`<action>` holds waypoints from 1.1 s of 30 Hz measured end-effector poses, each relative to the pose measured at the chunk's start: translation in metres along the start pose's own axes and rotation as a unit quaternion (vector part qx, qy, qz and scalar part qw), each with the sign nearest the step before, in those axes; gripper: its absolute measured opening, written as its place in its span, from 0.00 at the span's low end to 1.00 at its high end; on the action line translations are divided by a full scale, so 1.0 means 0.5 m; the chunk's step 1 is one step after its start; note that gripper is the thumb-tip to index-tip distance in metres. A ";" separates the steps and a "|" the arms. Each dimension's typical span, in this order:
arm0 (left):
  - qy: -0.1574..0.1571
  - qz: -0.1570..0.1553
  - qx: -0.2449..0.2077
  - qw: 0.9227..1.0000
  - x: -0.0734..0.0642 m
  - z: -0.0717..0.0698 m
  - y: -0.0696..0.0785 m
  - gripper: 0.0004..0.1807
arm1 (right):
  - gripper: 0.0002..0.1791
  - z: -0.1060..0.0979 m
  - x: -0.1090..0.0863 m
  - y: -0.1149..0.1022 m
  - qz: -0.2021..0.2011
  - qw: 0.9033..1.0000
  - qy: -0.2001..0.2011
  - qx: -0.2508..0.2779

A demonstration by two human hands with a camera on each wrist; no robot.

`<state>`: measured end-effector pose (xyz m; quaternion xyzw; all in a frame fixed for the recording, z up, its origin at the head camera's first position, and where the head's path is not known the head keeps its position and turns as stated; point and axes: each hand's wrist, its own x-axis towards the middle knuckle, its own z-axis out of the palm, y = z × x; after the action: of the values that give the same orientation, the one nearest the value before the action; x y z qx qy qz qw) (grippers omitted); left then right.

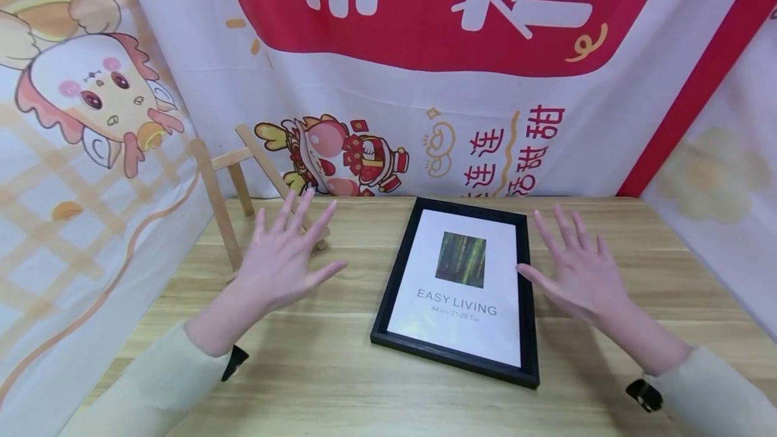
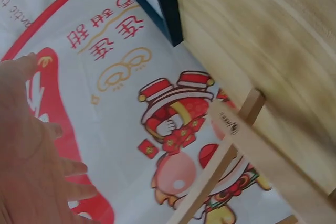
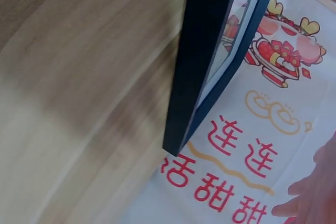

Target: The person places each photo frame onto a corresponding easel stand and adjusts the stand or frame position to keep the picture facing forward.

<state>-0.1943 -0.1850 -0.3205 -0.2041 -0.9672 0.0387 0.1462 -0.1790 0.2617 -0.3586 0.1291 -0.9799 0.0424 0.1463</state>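
Observation:
A black picture frame (image 1: 456, 356) lies flat on the wooden table, its white sheet printed with a dark green picture and the words EASY LIVING. To its left, a small wooden easel (image 1: 216, 208) stands near the back corner. My left hand (image 1: 280, 258), fingers spread, hovers in front of the easel and hides part of it. On the other side, my right hand (image 1: 577, 268) is held with spread fingers by the frame's right edge; its thumb tip overlaps that edge, and I cannot tell whether it touches. Neither hand holds anything.
The light wood table (image 1: 291, 383) is bounded at the back by a white cloth (image 1: 388, 96) with red print and cartoon figures. A patterned cloth (image 1: 91, 221) hangs along the left side, and another pale cloth (image 1: 716, 174) along the right.

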 end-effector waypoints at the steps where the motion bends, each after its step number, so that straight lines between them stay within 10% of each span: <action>1: -0.001 0.001 -0.009 1.000 0.005 0.005 0.000 0.49 | 0.50 0.001 0.000 0.003 0.004 1.000 0.000 0.007; 12: -0.011 0.070 -0.168 0.983 0.074 0.080 0.010 0.49 | 0.52 0.025 -0.014 0.023 0.044 0.994 0.002 0.098; 17: -0.045 0.094 -0.266 0.958 0.102 0.118 0.028 0.52 | 0.55 0.053 -0.024 0.029 0.061 0.987 -0.007 0.149; 28: -0.151 0.039 -0.446 0.881 0.143 0.194 0.066 0.60 | 0.58 0.102 -0.045 0.037 0.074 0.974 -0.066 0.206; 33: -0.181 0.031 -0.455 0.871 0.153 0.213 0.078 0.61 | 0.59 0.112 -0.046 0.041 0.093 0.961 -0.106 0.236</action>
<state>-0.2778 -0.1201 -0.4068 -0.2673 -0.8807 -0.3643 -0.1421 -0.1788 0.2803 -0.4198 0.0718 -0.9595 0.2725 0.0028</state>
